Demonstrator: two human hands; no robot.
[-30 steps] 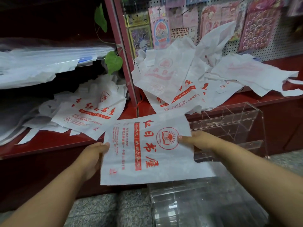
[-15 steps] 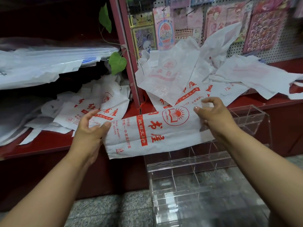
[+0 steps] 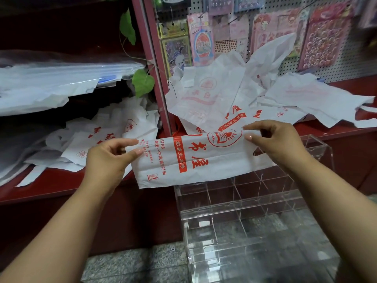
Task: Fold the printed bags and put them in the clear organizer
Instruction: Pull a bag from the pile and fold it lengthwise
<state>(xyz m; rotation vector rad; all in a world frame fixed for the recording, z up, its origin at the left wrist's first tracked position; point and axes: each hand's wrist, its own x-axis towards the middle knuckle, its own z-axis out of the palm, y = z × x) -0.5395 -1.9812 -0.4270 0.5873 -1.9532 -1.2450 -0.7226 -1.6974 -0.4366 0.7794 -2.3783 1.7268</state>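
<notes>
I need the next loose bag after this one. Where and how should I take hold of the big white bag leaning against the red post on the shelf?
Judging by its pose, pinch the big white bag at its free lower corner, which overhangs the pile, coming from the front. The red post blocks its left side; other bags overlap its right.

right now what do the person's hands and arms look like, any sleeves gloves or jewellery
Both forearms are bare from the frame's lower edge up to the wrists; no sleeve shows. The left hand and the right hand wear no gloves, and no rings, watch or bracelet can be seen. The fingernails are short; those on the right hand look plain, with no coloured polish.
</notes>
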